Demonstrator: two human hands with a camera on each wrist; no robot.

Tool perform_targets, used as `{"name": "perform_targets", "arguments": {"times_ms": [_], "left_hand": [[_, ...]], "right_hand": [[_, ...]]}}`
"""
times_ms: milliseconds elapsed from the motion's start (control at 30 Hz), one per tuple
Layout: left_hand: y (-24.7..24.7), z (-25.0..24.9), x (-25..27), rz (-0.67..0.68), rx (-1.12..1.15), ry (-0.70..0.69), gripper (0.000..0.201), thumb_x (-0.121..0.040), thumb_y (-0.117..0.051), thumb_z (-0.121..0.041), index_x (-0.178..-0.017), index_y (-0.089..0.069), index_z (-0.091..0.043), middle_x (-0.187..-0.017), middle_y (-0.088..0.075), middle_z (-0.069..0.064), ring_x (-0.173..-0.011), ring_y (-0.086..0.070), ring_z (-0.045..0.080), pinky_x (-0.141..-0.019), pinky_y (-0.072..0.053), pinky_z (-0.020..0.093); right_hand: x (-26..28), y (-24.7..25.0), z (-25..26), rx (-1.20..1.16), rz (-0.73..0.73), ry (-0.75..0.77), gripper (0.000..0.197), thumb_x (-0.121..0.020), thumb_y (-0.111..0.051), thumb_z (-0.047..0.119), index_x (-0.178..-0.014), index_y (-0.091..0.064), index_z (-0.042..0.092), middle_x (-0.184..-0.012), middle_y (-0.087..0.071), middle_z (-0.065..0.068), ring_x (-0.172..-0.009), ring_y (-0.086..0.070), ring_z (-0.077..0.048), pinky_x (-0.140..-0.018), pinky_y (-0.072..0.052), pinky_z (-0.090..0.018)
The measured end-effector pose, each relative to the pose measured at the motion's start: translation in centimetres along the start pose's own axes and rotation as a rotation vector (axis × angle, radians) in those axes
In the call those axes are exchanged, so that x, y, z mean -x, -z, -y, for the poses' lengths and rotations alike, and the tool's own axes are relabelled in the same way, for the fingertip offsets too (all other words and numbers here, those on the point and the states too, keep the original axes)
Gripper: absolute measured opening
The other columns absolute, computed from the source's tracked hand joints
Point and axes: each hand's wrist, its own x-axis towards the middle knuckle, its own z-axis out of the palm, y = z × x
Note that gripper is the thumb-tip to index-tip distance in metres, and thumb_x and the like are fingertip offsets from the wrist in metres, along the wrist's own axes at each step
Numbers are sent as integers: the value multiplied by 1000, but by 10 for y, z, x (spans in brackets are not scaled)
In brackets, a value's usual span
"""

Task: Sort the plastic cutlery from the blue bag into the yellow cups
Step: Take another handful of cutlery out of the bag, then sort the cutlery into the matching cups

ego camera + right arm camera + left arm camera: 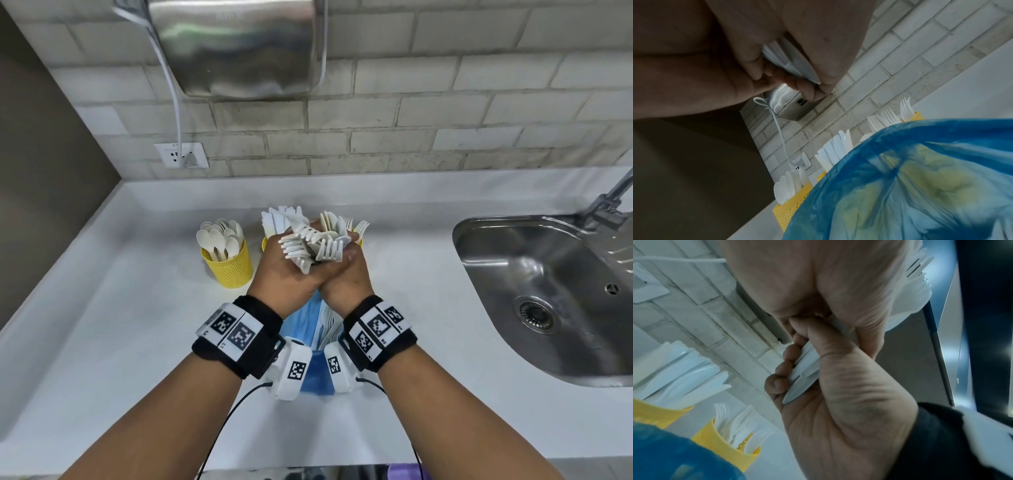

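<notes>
I see both hands raised together above the white counter (pixel 102 308), pressed one against the other around one bundle of white plastic forks (pixel 310 245). The left hand (pixel 284 274) has its fingers curled around the handles, and the right hand (pixel 346 281) closes on the same bundle from the other side — the fork heads stick out upward and fan in several directions. In the left wrist view I can see the fingers (pixel 785 368) wrapped on the flat handles (pixel 803 371); in the right wrist view the handle ends (pixel 793 65) show between the dark palms, but there I cannot tell which finger belongs to which hand.

The blue bag (pixel 317 329) lies on the counter directly under the wrists, near the front edge. Behind the hands stand the yellow cups: the left cup (pixel 227 265) holds spoons (pixel 219 236), well visible beside the left hand. The middle cup (pixel 655 412) holds knives (pixel 279 219) and the right cup (pixel 725 444) holds forks; both are mostly hidden by the hands in the head view.

At the right side is a steel sink (pixel 548 301) with a tap (pixel 613 198) — and on the tiled wall a metal dryer (pixel 236 48) with a white cable going to a socket (pixel 181 155)
</notes>
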Motion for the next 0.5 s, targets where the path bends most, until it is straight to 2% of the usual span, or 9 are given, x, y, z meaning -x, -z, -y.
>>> {"name": "perform_targets", "arguments": {"times_ms": [100,167,233,300,333,367,400,433,500], "left_hand": [[3,-2,-7,6,-114,-47,22,-85,-84,-13,-106,-78,-5,-106,-79,5,-103,-74,16,-96,-56,39],[4,1,-13,17,-164,-54,23,-83,-87,-14,-103,-79,-6,-100,-79,5,-98,-75,17,-92,-57,41],[2,1,-16,34,-186,-42,20,-82,-88,-15,-99,-79,-10,-96,-79,3,-94,-75,17,-88,-57,41],[1,1,-18,41,-193,-40,18,-82,-88,-18,-95,-79,-11,-92,-79,2,-91,-75,17,-84,-58,42],[-1,-1,-19,40,-182,-39,19,-82,-87,-18,-97,-79,-10,-94,-79,2,-91,-75,18,-85,-58,44],[-2,0,-18,30,-162,-32,23,-82,-87,-17,-101,-78,-9,-98,-79,2,-95,-75,18,-88,-58,44],[-4,0,-18,19,-128,-18,28,-81,-87,-16,-107,-77,-9,-104,-79,2,-100,-74,19,-93,-58,44],[-6,1,-19,1,-80,7,33,-82,-87,-15,-112,-75,-9,-109,-78,2,-106,-73,20,-97,-57,45],[-9,4,-20,-54,13,75,33,-84,-85,-12,-114,-74,-6,-112,-78,5,-111,-73,22,-101,-55,51]], "right_hand": [[-7,4,3,-120,70,-34,29,-93,-60,-5,-89,-60,24,-87,-62,7,-82,-64,7,-80,-52,-18],[-11,11,1,-130,133,-29,41,-92,-56,-17,-87,-57,24,-85,-59,11,-75,-61,18,-73,-46,-8],[-16,17,-6,-127,190,-21,46,-89,-60,-16,-84,-59,30,-83,-61,13,-76,-62,14,-72,-49,-14],[-19,18,-11,-178,198,-37,34,-86,-64,-6,-92,-68,27,-90,-66,4,-87,-66,-3,-77,-56,-26],[-21,18,-14,-243,190,-60,25,-86,-63,-3,-102,-70,16,-96,-67,-3,-91,-66,-11,-81,-57,-29],[-22,18,-16,-277,173,-85,25,-87,-64,0,-111,-66,3,-101,-66,-8,-93,-65,-13,-84,-57,-28],[-23,17,-18,-257,145,-101,29,-87,-65,1,-116,-64,-2,-103,-66,-10,-94,-66,-11,-86,-57,-27],[-23,14,-19,-183,116,-97,25,-89,-66,4,-114,-68,3,-102,-68,-9,-94,-68,-9,-88,-58,-30],[-23,8,-20,-64,88,-102,17,-86,-65,17,-94,-74,29,-92,-74,-2,-90,-72,-19,-81,-61,-41]]}}
